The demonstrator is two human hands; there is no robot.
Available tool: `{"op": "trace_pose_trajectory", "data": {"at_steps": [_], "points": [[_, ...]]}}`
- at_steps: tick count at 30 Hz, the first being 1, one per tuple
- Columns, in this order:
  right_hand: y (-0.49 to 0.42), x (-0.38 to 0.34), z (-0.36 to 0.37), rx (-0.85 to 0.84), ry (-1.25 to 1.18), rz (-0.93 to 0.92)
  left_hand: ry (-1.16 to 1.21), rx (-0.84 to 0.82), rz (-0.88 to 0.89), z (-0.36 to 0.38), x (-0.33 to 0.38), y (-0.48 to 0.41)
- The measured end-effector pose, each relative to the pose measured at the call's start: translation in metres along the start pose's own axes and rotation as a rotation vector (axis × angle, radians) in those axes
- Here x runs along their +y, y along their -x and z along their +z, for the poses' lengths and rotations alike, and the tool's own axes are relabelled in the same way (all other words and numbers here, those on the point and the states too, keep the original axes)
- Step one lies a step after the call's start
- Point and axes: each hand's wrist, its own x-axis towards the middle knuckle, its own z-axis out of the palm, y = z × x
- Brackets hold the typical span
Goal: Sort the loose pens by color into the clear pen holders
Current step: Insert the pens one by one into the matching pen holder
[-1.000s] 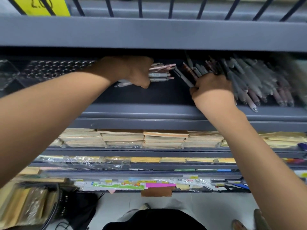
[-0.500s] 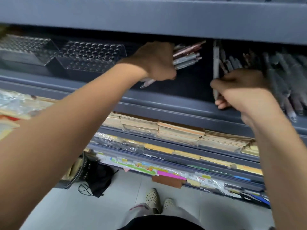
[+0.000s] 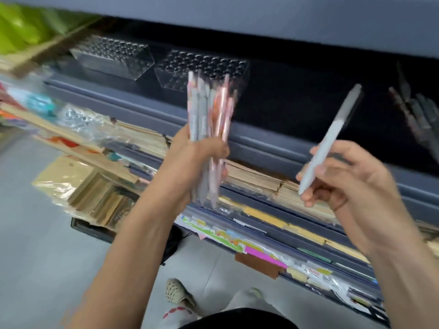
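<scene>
My left hand (image 3: 197, 157) grips an upright bundle of pink and grey pens (image 3: 209, 110) in front of the dark shelf. A single grey pen (image 3: 332, 136) is pinched in my right hand (image 3: 349, 184), slanting up to the right. Two clear pen holders with round holes stand on the shelf: one (image 3: 111, 58) at the far left, the other (image 3: 204, 67) just behind the bundle. Both holders look empty. A blurred heap of loose grey pens (image 3: 418, 115) lies on the shelf at the far right.
The shelf's grey front lip (image 3: 273, 148) runs diagonally below the holders. Lower shelves hold stacked notebooks (image 3: 256, 176) and packaged stationery (image 3: 266, 252). Wrapped paper packs (image 3: 78, 184) stick out at the left. My shoes (image 3: 178, 293) are on the pale floor.
Both hands have come out of the shelf toward me. The left turned its bundle upright; the right lifted one grey pen from the heap. The view swung left and down.
</scene>
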Motion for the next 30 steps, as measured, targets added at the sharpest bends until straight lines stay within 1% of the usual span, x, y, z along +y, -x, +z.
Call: {"op": "trace_pose_trajectory", "data": {"at_steps": [2, 4, 6, 8, 10, 15, 20, 24, 30], "points": [[-0.004, 0.007, 0.028, -0.019, 0.018, 0.002, 0.169, 0.056, -0.038, -0.035, -0.015, 0.012], [-0.010, 0.015, 0.060, -0.010, 0.033, 0.008, 0.281, 0.129, -0.086, -0.072, -0.028, 0.019], [-0.019, 0.024, 0.094, 0.002, 0.067, 0.011, 0.382, 0.194, -0.093, -0.109, -0.035, 0.022], [-0.028, 0.033, 0.132, -0.013, 0.093, 0.003, 0.422, 0.237, -0.093, -0.148, -0.037, 0.023], [-0.037, 0.043, 0.170, -0.034, 0.110, -0.018, 0.398, 0.250, -0.103, -0.188, -0.037, 0.022], [-0.061, 0.072, 0.257, 0.031, 0.159, -0.058, 0.396, 0.185, -0.103, -0.274, -0.031, 0.007], [-0.085, 0.092, 0.314, 0.080, 0.200, -0.038, 0.375, 0.114, -0.118, -0.337, -0.023, -0.019], [-0.105, 0.092, 0.339, 0.129, 0.222, -0.009, 0.339, 0.042, -0.126, -0.359, -0.011, -0.044], [-0.140, 0.082, 0.364, 0.196, 0.227, -0.086, 0.225, -0.018, -0.084, -0.375, 0.012, -0.084]]}}
